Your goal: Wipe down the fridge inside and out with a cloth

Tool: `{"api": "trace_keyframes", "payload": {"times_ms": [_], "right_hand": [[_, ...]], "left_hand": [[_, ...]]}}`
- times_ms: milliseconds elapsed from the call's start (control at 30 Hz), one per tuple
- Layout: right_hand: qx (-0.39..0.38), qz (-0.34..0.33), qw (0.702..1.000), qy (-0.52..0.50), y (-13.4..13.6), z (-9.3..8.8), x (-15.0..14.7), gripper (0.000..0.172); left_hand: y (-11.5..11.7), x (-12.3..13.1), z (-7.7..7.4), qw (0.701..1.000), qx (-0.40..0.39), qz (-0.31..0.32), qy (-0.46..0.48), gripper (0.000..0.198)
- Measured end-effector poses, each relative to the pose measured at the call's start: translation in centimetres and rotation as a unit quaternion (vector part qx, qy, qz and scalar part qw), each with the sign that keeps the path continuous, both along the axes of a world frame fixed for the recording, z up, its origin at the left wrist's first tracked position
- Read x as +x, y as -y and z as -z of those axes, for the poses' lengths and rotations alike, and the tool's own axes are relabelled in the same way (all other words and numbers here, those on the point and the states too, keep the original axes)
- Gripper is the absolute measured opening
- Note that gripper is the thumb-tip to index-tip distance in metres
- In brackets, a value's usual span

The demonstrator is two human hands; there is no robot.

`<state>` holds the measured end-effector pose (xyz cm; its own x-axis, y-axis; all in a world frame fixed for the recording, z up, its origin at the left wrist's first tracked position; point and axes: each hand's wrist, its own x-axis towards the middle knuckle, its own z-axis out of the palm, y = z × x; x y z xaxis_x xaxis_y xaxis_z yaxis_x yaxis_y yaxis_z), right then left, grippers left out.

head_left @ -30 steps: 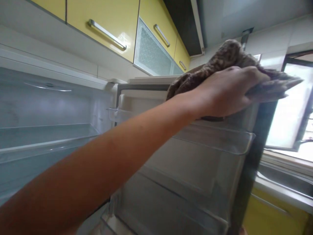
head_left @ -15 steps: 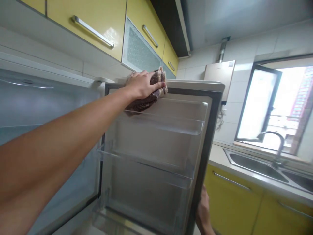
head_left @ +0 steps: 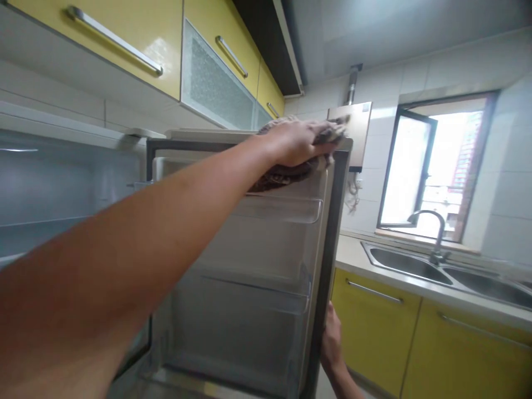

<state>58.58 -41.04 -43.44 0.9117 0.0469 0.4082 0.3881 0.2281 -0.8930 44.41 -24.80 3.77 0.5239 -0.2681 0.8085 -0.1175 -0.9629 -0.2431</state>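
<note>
Up at the top edge, right-hand end of the fridge door (head_left: 245, 249), the left hand (head_left: 293, 144) has the cloth (head_left: 286, 176), thumb and fingers clenched around the bunched fabric, part of it over the rim and part hanging down the inner face. To do this wipe well, I'd say, keep the cloth pressed flat and let it straddle the edge, so rim and inner face both get covered in one pass. A steady, even sweep looks best; the grey seal (head_left: 336, 188) at the right could well trap dirt in its folds, so a fingertip pushed through the cloth there would pay off. Over on the right side, lower down, the right hand (head_left: 331, 335) is against the door's outer edge; its fingers are mostly hidden, so how tightly they hold I cannot tell. Bracing there should stop the door swinging. Watch the clear bin (head_left: 286, 210) just below: a loose corner might catch on it.

And the cloth itself: brown and pale, mottled, soft-looking, crumpled into thick folds, darker along its lower part. The door's inner panel is pale, framed in grey.
</note>
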Motion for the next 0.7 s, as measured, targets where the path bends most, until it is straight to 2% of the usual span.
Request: {"api": "trace_keyframes", "payload": {"times_ms": [67,167,233,300,400,500,600,700], "right_hand": [[-0.009,0.015,1.0,-0.014,-0.1,-0.2,0.4,0.09],[-0.02,0.037,0.999,-0.012,0.0,0.0,1.0,0.096],[-0.029,0.043,0.999,0.003,0.1,0.3,1.3,0.094],[-0.035,0.029,0.999,0.019,0.2,0.6,1.4,0.088],[-0.03,0.023,0.999,0.031,0.4,1.1,1.1,0.082],[-0.028,0.031,0.998,0.043,0.5,1.3,0.7,0.076],[-0.033,0.025,0.998,0.057,0.5,1.0,0.3,0.074],[-0.039,0.027,0.996,0.079,0.5,0.4,0.0,0.074]], "left_hand": [[-5.0,-2.1,0.1,0.997,-0.07,-0.037,-0.005,0.062],[-11.9,-6.7,1.0,0.982,-0.171,-0.082,0.016,0.062],[-15.1,-10.1,2.0,0.971,-0.199,-0.123,0.046,0.062],[-16.8,-13.2,3.1,0.964,-0.185,-0.179,0.067,0.062],[-17.3,-16.7,4.2,0.959,-0.133,-0.246,0.046,0.067],[-16.6,-18.2,4.1,0.959,-0.11,-0.262,-0.014,0.069],[-15.4,-18.1,3.7,0.953,-0.112,-0.271,-0.076,0.061],[-13.7,-16.7,4.0,0.951,-0.132,-0.235,-0.153,0.055]]}}
